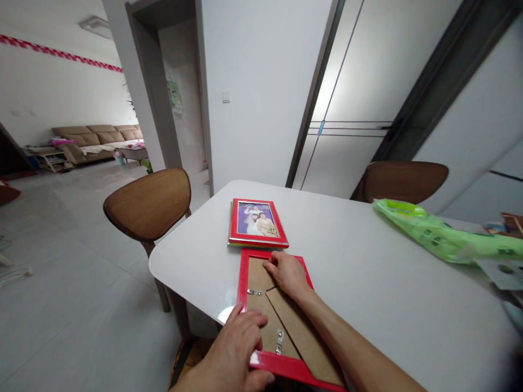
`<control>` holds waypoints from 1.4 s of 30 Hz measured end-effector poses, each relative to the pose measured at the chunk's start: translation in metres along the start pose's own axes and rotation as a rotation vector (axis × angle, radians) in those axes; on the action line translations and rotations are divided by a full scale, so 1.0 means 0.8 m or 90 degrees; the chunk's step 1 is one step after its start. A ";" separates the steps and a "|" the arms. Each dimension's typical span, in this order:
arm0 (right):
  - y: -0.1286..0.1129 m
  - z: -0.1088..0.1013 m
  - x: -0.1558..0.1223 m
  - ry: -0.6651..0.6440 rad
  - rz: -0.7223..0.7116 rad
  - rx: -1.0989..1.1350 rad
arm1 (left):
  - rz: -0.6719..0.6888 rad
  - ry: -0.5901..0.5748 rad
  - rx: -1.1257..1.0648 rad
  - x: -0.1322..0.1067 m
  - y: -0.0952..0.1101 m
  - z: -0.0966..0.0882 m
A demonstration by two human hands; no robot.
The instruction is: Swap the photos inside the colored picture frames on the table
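A red picture frame (269, 321) lies face down on the white table (368, 283), its brown backing board and metal clips showing. My left hand (239, 343) rests on the near left corner of that frame, fingers curled over the backing and edge. My right hand (288, 272) lies on the far part of the backing, fingers bent with the tips pressing on the board. Just beyond it a second red frame (257, 223) lies face up with a photo of two people in it.
A green plastic packet (441, 234) lies at the table's right side, with papers (504, 269) beside it. Brown wooden chairs stand at the left (149, 204) and at the far side (402, 179). The table's rounded edge is close on the left.
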State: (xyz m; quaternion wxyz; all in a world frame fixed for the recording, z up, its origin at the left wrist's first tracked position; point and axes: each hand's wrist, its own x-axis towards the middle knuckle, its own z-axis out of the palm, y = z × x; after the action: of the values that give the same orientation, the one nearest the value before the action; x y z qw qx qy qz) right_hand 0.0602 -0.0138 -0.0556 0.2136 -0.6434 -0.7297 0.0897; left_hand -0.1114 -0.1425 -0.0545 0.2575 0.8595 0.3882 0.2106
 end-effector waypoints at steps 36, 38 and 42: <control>0.040 -0.080 -0.130 0.104 0.376 1.039 | -0.018 0.239 -0.732 0.068 0.081 -0.017; 0.084 -0.102 -0.120 0.102 0.408 0.938 | 0.022 0.166 -0.713 0.086 0.078 -0.008; 0.166 -0.129 -0.088 0.122 0.431 0.560 | -0.015 0.121 -0.528 0.142 0.076 0.036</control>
State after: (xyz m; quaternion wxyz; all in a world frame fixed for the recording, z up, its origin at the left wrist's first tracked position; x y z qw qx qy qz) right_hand 0.2293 -0.0766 -0.0313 0.4865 -0.6972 -0.3537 0.3900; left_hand 0.0079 -0.0966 -0.0217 0.5469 0.6554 0.3023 0.4242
